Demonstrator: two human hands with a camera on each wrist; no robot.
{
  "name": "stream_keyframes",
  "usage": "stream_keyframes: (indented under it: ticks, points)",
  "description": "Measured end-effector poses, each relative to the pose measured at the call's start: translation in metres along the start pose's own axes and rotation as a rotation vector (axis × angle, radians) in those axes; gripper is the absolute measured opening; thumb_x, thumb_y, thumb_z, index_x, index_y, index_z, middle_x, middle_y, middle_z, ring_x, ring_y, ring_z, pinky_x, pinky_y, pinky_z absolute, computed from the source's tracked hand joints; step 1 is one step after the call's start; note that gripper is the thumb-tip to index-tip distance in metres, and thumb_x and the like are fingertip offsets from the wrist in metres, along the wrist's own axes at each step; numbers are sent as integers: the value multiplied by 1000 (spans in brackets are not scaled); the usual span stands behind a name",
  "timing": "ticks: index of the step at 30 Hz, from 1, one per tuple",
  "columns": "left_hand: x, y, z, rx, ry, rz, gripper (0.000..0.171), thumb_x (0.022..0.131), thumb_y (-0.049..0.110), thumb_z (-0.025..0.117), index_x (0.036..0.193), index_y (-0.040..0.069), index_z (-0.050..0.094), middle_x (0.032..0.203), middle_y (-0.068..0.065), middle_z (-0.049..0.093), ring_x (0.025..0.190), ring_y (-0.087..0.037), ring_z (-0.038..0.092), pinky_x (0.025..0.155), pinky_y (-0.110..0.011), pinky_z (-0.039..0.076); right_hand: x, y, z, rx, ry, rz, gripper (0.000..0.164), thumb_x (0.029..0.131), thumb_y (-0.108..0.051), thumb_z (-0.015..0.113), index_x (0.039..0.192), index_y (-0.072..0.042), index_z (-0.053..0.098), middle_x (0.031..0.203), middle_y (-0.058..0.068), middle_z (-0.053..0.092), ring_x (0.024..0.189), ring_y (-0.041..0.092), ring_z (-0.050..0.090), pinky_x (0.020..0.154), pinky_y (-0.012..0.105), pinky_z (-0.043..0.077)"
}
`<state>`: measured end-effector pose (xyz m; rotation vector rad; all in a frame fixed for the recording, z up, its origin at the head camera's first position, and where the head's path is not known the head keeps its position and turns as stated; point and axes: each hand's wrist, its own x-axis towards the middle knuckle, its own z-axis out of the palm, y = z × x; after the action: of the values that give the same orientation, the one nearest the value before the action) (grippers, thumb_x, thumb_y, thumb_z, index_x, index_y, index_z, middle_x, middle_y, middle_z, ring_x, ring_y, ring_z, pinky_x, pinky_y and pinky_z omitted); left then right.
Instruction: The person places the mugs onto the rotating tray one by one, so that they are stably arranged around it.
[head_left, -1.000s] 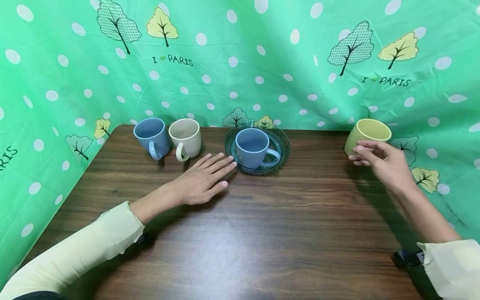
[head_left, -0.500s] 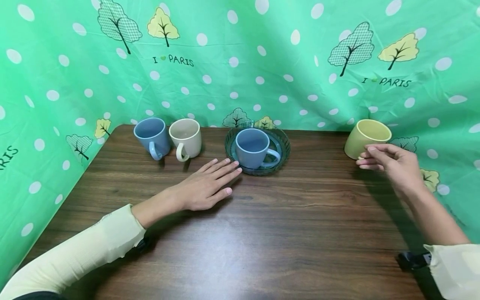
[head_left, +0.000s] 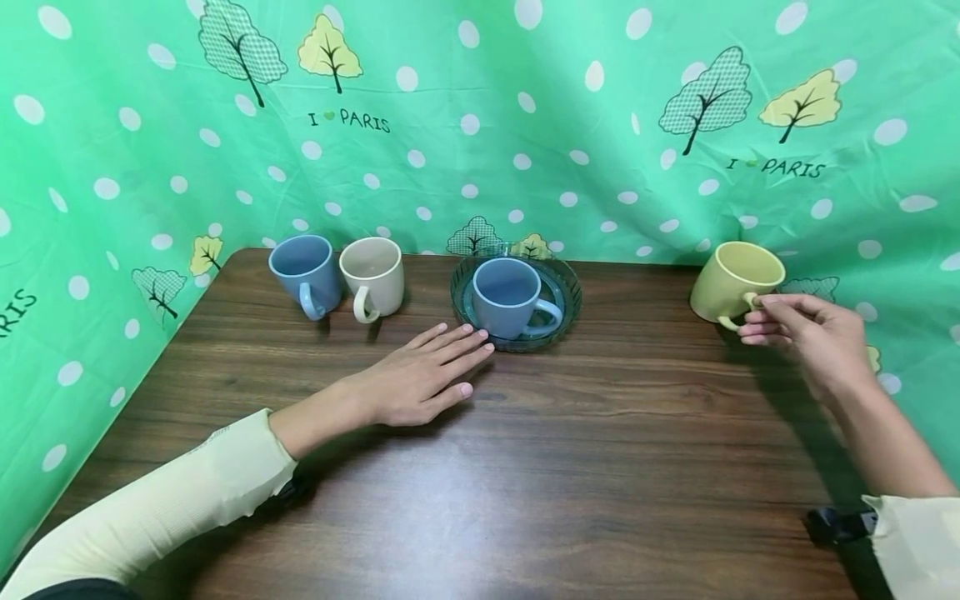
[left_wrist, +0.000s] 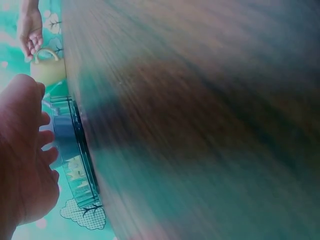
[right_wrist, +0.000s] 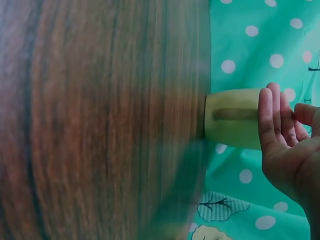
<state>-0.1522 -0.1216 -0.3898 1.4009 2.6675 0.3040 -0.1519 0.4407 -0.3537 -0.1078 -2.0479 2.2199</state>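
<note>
At the far right end of the table stands an upright yellow mug [head_left: 731, 282]. My right hand [head_left: 821, 337] is just right of its handle, fingertips overlapping the handle's edge in the head view. In the right wrist view the fingers [right_wrist: 270, 117] are loosely extended, with the thumb apart from them. My left hand [head_left: 420, 375] lies palm down with straight fingers over the table, fingertips at the front rim of a clear glass dish [head_left: 564, 321]. A blue mug [head_left: 502, 304] sits in that dish, its handle pointing right.
Left of the dish stand a white mug [head_left: 382, 279] and another blue mug [head_left: 315, 279], side by side. A green patterned cloth [head_left: 592, 142] hangs behind the brown wooden table [head_left: 570, 467] and along its sides.
My right hand has drawn back to the right from the yellow mug, uncovering its handle. My left hand has shifted slightly right and nearer me. The mugs and dish stay in place.
</note>
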Motion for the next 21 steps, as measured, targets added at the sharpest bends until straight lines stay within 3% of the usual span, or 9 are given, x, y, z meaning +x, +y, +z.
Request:
stream_keyframes:
  ticks: [9,21]
  points:
    - [2,2,-1,-10,-15,37,61,124,42,36,181,20,29,190,-6,21,179,-28,16,147,-58,14,2,4,-10,95,-21,-11,16,111,-1,68,109,-4,84,87,9,86,72,19,85,68,31,71]
    - [5,4,-1,-13,-9,52,60,124,41,35,180,21,33,190,-8,21,179,-28,17,147,-57,16,5,10,-20,67,-22,-13,16,111,-1,69,109,-5,84,87,7,85,72,17,84,67,29,71]
